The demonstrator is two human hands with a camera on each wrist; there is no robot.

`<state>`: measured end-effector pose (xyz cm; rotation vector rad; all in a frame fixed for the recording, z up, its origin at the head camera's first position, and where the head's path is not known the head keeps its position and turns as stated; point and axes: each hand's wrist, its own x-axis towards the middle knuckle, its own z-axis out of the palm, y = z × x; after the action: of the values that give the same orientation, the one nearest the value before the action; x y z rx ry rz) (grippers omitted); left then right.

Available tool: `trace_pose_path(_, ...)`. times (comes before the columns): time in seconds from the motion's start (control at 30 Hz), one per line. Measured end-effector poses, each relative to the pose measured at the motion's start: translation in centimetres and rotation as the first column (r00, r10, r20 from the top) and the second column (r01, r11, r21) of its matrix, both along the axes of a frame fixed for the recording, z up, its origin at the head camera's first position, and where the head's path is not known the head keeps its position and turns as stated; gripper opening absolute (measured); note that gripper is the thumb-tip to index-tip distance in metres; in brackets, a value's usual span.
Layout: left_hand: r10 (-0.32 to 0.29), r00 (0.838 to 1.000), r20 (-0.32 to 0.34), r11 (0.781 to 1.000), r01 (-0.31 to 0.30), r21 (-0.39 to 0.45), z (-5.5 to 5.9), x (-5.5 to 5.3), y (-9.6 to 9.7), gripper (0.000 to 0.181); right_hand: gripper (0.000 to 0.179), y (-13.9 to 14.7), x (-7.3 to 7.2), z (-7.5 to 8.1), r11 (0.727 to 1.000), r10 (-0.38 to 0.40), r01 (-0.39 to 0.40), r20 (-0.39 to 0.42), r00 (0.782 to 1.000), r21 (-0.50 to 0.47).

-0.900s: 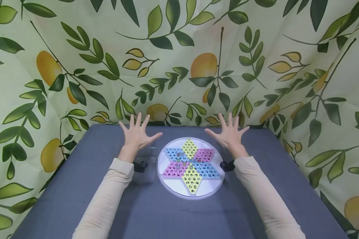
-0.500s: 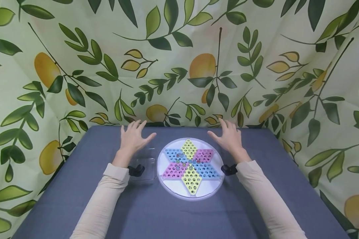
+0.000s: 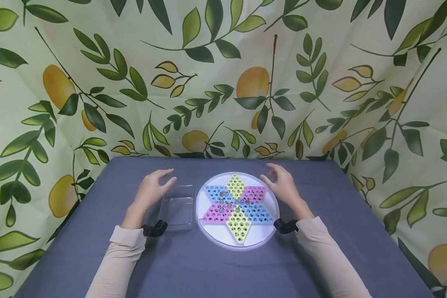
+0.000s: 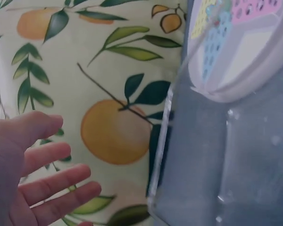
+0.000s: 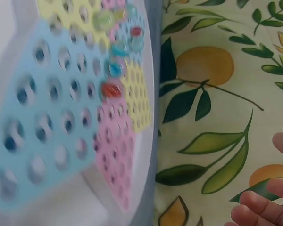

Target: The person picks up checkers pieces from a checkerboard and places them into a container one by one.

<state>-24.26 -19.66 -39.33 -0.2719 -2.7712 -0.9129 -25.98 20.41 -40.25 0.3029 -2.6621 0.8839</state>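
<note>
A round white Chinese checkers board (image 3: 216, 234) with a star of yellow, pink and blue sections lies mid-table. Several glass marbles (image 3: 229, 205) sit in holes around its centre; a red marble (image 5: 111, 89) shows in the right wrist view. Left of the board stands a clear plastic tray (image 3: 179, 212), with no contents visible. My left hand (image 3: 149, 190) hovers by the tray's far left corner, fingers loosely bent and holding nothing. Beyond the board's right edge my right hand (image 3: 284, 184) hangs in the air, also holding nothing, thumb and fingers apart.
A dark grey-blue cloth (image 3: 223, 273) covers the table. Behind and at both sides hangs a curtain (image 3: 216, 111) printed with leaves and orange fruit. A black wrist camera (image 3: 155, 228) sits on the left wrist and another black camera (image 3: 285, 226) on the right.
Both hands have come down and back from a raised, spread-finger pose, and their fingers have relaxed. The left hand has also shifted left, uncovering more of the tray. Board and marbles look unmoved.
</note>
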Motion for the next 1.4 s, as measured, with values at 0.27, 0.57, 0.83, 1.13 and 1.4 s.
trace_pose_path(0.27,-0.041,0.999,0.023,0.988,0.038,0.147,-2.8,0.9,-2.1,0.044,0.040,0.2,1.3,-2.5,0.985,0.068,-0.051,0.103,0.992,-0.164)
trace_pose_path(0.57,-0.120,0.982,0.144,0.930,0.060,0.363,-6.3,0.1,-3.2,0.047,0.038,0.0,1.3,-4.9,0.921,0.211,-0.124,0.205,0.956,-0.368)
trace_pose_path(0.83,-0.210,0.973,0.093,0.798,0.116,0.592,-9.4,-0.2,-3.0,0.048,0.042,-1.3,0.8,-5.9,0.860,0.304,-0.097,0.349,0.886,-0.502)
trace_pose_path(1.13,-0.229,0.973,0.030,0.737,0.153,0.658,-10.1,-0.3,-2.0,0.049,0.039,-1.5,0.4,-6.6,0.885,0.258,-0.047,0.403,0.878,-0.464)
trace_pose_path(1.4,-0.243,0.967,-0.071,0.679,0.222,0.699,-10.7,-0.4,-2.4,0.049,0.039,-2.0,0.2,-7.4,0.890,0.224,-0.007,0.423,0.878,-0.456)
